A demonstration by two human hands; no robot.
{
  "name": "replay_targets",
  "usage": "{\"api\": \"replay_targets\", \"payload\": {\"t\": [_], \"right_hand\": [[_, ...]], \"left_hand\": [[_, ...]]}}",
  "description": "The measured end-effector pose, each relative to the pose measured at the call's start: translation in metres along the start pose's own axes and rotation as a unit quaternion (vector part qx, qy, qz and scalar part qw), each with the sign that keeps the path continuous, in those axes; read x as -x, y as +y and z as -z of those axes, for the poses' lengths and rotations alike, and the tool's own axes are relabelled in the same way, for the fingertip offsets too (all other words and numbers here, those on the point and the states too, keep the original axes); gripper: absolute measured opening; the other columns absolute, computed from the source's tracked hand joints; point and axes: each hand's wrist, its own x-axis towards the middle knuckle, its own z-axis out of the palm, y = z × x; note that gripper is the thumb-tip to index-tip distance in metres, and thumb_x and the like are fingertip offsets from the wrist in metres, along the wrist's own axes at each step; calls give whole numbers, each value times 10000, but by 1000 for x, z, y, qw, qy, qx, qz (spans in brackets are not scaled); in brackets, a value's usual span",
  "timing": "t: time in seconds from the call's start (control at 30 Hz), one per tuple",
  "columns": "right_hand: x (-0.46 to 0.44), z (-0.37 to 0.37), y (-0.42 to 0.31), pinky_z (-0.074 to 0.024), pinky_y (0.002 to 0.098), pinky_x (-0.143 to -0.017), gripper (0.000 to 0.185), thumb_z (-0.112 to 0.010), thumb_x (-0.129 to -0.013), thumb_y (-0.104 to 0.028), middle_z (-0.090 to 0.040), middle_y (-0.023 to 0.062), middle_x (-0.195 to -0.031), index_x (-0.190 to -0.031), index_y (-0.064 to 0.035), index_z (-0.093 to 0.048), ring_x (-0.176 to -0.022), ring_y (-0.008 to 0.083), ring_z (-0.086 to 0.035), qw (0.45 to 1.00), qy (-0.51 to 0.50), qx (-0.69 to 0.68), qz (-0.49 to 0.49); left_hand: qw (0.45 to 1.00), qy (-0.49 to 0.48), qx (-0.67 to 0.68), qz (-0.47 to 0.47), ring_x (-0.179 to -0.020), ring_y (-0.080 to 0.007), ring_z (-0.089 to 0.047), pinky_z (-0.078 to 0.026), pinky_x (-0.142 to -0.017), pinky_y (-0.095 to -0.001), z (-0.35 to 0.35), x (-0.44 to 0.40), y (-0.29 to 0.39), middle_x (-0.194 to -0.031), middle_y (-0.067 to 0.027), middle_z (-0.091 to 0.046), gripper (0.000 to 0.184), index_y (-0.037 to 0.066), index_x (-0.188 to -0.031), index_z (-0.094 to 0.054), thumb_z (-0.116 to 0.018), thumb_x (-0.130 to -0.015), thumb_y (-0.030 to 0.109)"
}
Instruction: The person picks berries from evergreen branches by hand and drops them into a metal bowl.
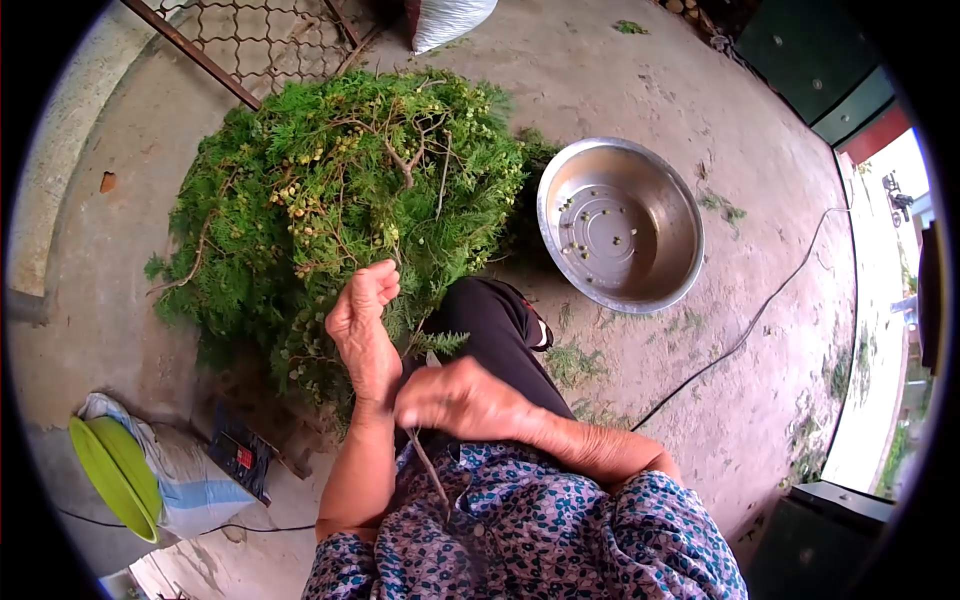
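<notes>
A big heap of green branches (340,180) with small yellowish-green cones lies on the floor in front of me. My left hand (366,305) is raised at the heap's near edge, its fingers curled together; what they hold, if anything, is too small to tell. Close to my lap, my right hand (455,400) is closed and slightly blurred around a twig (430,470), whose bare stem points down over my shirt. Right of the heap stands a metal basin (620,225) with several small green cones scattered on its bottom.
A yellow-green basket (115,480) leans by a white sack (195,480) at the lower left. A wire-mesh frame (260,45) lies beyond the heap, near another white sack (450,20). A black cable (740,345) crosses the floor on the right.
</notes>
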Motion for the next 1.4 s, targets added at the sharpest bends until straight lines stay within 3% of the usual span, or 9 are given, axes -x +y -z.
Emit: {"api": "replay_targets", "payload": {"t": [0.13,0.33,0.5,0.63,0.87,0.93,1.13,1.23,1.4], "right_hand": [[5,-17,-4,-408,371,-788,116,-675,-744,-165,-586,64,-805,-767,-61,-628,-840,263,-571,967,-141,204,51],[2,-18,-4,-468,336,-665,223,-654,-703,20,-577,121,-884,-919,1,-602,-792,274,-579,993,-97,24,-64],[-5,-23,-9,-483,231,-669,189,-609,-786,43,-579,46,-883,-967,-13,-612,-771,113,-586,984,-56,-60,-160],[-13,-23,-7,-516,215,-684,179,-575,-820,49,-568,43,-904,-974,-31,-617,-771,118,-623,969,-25,-141,-200],[-17,32,-39,-532,269,-646,246,-515,-810,112,-631,95,-902,-1027,18,-583,-732,164,-641,951,-16,-215,-221],[-8,46,-56,-527,271,-586,188,-527,-741,156,-628,121,-761,-866,38,-602,-634,181,-634,943,47,-204,-257],[45,101,-39,-522,286,-664,196,-569,-716,122,-628,117,-831,-896,50,-599,-703,195,-643,917,76,-221,-324],[54,115,-35,-458,289,-809,245,-549,-742,85,-637,58,-921,-955,-4,-631,-911,177,-590,954,-21,156,-255],[30,109,-38,-494,295,-732,213,-565,-779,27,-637,77,-868,-983,12,-622,-831,164,-605,937,-15,331,-112]], "left_hand": [[995,65,75,30,-779,-152,-583,-479,-746,-292,9,-2,7,-866,-98,-625,320,-16,-928,-612,-503,-914,285],[991,75,-96,56,-480,-81,-499,-357,-439,-197,66,18,40,-593,-25,-565,290,8,-774,-609,-539,-892,264],[944,39,-268,189,-439,-81,-490,-371,-430,-208,117,56,13,-507,-30,-538,371,-3,-675,-612,-613,-846,326],[958,143,-134,211,-497,-67,-455,-366,-457,-226,120,64,-9,-569,-22,-534,346,-9,-730,-604,-623,-842,318],[948,90,-303,-32,-566,-65,-472,-381,-509,-216,94,49,22,-613,-3,-518,146,-20,-832,-619,-646,-819,123],[897,-7,-411,-163,-583,-111,-509,-413,-527,-240,82,42,42,-640,-44,-552,115,-1,-822,-631,-660,-789,105],[827,-126,-512,-195,-718,-191,-547,-449,-701,-329,43,39,15,-741,-19,-575,144,87,-798,-659,-685,-741,217],[797,-161,-547,-199,-722,-186,-500,-378,-694,-336,32,48,1,-730,-10,-542,186,106,-805,-650,-673,-746,281],[766,-187,-568,-235,-775,-176,-457,-344,-707,-334,27,59,-2,-798,-14,-488,165,98,-801,-607,-652,-758,251]]}}
